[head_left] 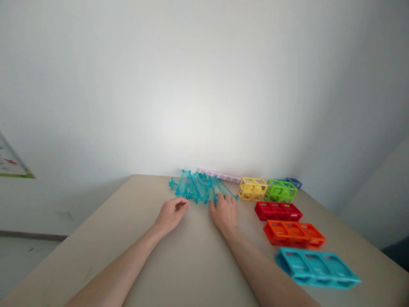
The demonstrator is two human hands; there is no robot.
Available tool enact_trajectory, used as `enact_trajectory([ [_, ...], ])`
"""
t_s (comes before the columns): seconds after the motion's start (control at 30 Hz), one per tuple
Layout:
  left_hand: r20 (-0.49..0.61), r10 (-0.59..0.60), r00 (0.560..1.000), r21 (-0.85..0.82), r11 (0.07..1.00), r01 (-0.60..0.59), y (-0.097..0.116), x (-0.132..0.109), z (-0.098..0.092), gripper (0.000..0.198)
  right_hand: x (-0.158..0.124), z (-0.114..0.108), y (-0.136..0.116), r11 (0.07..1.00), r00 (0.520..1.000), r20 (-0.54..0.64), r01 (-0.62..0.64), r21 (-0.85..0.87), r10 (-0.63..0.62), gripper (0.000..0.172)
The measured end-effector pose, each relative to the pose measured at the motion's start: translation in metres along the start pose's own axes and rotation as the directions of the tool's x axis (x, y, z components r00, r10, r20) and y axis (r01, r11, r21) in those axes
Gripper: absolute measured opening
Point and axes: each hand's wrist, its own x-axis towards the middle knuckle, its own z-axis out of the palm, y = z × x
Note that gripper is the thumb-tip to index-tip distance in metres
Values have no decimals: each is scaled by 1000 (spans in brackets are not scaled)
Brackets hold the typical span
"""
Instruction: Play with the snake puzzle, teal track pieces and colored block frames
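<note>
A pile of translucent teal plastic pieces (191, 187) with knobbed corners lies at the far side of the table, close to the wall. My right hand (224, 211) rests at the right end of this pile, fingers spread and lying flat, their tips touching the nearest teal pieces. Just in front of the pile's left part, my left hand (171, 213) rests on the table with its fingers curled in towards the thumb. Nothing shows in the hollow of that hand.
A white and lilac strip (219, 175) lies behind the pile. Open-frame blocks stand on the right: yellow (252, 189), green (281, 190), dark blue (294, 183), red (278, 211), orange (294, 234) and light blue (317, 267). Walls border the table (191, 264).
</note>
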Motion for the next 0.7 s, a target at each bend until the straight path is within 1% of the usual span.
enact_trajectory([
  [0.07,25,-2,1000,9,1000,2,0,0,0,25,2,1,4,1000,1000,14,5,31,-6,33],
  [0.17,35,-7,999,12,1000,6,-2,1,0,26,6,3,9,995,999,34,4,96,-7,28],
  [0.27,43,-15,999,9,1000,15,-3,1,0,25,9,3,12,986,998,55,-37,163,28,23],
  [0.43,81,-29,996,39,999,26,-1,0,-1,25,12,2,16,970,993,82,-105,221,89,28],
  [0.57,97,-30,995,68,997,23,1,-1,-1,25,12,0,13,973,995,53,-98,209,88,27],
  [0.6,95,-25,995,69,997,19,1,-1,-1,25,11,0,12,976,995,31,-94,196,90,30],
  [0.7,85,-9,996,61,998,4,2,0,-2,25,9,-1,8,984,991,-35,-126,124,131,55],
])
